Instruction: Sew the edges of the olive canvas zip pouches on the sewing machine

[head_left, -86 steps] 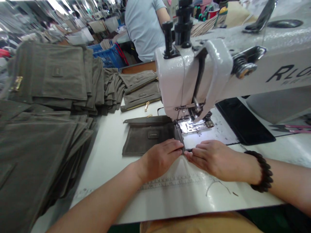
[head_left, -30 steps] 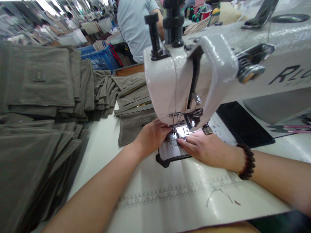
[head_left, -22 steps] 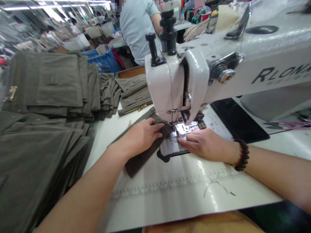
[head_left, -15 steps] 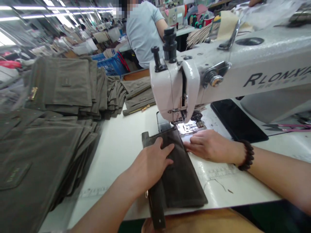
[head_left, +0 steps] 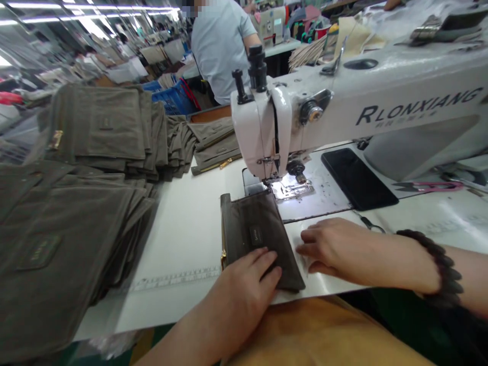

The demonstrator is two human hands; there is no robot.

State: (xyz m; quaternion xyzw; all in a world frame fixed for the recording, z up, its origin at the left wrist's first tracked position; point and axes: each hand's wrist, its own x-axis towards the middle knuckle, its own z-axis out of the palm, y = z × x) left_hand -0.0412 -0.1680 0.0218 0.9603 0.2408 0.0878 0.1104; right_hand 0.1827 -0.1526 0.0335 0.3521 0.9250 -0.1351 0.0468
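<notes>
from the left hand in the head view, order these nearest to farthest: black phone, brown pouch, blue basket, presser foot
1. brown pouch: under the left hand, touching it.
2. presser foot: beyond the pouch, under the sewing machine head.
3. black phone: to the right on the machine bed, behind the right hand.
4. blue basket: far back, past the fabric stacks.

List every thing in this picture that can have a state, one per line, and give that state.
Left hand: open, flat on the pouch.
Right hand: open, resting on the table beside the pouch.
Pouch: lying flat, far end at the presser foot.
Sewing machine: work light on.
Phone: screen dark, lying flat.
Fabric stacks: folded and piled.
Table: bears all of these.
</notes>
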